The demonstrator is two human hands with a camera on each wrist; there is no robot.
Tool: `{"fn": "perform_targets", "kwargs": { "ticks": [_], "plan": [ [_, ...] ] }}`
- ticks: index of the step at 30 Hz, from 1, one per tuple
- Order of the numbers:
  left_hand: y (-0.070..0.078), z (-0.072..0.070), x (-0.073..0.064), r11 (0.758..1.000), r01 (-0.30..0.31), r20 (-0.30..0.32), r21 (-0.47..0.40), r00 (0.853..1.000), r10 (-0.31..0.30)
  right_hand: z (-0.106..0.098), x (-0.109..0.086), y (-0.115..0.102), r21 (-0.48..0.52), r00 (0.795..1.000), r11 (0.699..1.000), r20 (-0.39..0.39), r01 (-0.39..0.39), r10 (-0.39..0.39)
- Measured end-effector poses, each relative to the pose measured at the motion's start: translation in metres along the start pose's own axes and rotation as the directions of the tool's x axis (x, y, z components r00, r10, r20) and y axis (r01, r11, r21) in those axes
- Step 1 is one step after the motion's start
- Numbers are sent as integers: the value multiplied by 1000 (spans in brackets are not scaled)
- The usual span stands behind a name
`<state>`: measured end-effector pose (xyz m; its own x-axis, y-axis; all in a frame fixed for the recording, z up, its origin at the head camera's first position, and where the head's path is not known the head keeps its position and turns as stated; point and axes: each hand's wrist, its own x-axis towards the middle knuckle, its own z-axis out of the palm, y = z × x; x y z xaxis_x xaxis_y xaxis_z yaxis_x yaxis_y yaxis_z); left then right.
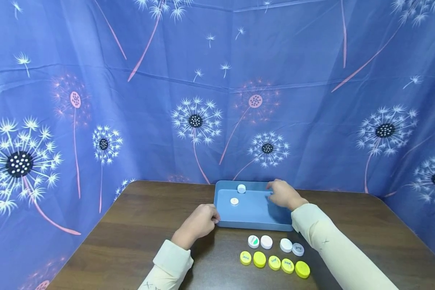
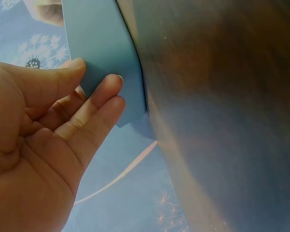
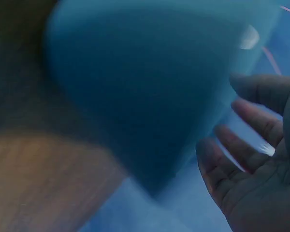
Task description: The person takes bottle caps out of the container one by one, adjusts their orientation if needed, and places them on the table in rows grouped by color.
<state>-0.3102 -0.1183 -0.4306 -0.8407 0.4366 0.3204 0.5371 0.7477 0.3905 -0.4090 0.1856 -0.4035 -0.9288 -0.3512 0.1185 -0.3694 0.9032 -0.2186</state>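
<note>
A shallow blue tray [image 1: 253, 203] lies on the wooden table. My left hand [image 1: 199, 221] pinches its front-left corner; in the left wrist view the thumb is at the rim and the fingers [image 2: 108, 89] lie against the outer wall. Above the tray's right side is my right hand [image 1: 284, 195], its fingers [image 3: 249, 108] loosely bent, apart, with nothing seen between them. Inside the tray, one white bottle cap [image 1: 241, 188] stands by the back wall and another white cap [image 1: 234, 201] lies flat to the left.
In front of the tray sits a row of white caps [image 1: 266, 242], one with a green mark, ending in a translucent cap [image 1: 298, 249]. Nearer me is a row of several yellow caps [image 1: 274, 263]. A blue dandelion-print cloth [image 1: 203, 88] hangs behind the table [image 1: 148, 225].
</note>
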Motion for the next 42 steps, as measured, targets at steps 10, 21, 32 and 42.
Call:
{"fn": "perform_targets", "kwargs": {
  "ticks": [10,21,32,42],
  "plan": [
    [3,-1,3,1000,-11,9,-16,1000,11,27,-7,16,-187,998,980,-34,-63,58],
    [2,1,3,1000,1,15,-11,1000,0,21,-10,21,-165,996,986,-88,-24,9],
    [0,0,2,1000,-14,6,-7,1000,14,20,-7,18,-135,999,990,-35,-29,24],
    [-1,0,2,1000,-21,9,7,1000,21,12,-4,17,-98,998,995,48,-27,31]
  ]
}}
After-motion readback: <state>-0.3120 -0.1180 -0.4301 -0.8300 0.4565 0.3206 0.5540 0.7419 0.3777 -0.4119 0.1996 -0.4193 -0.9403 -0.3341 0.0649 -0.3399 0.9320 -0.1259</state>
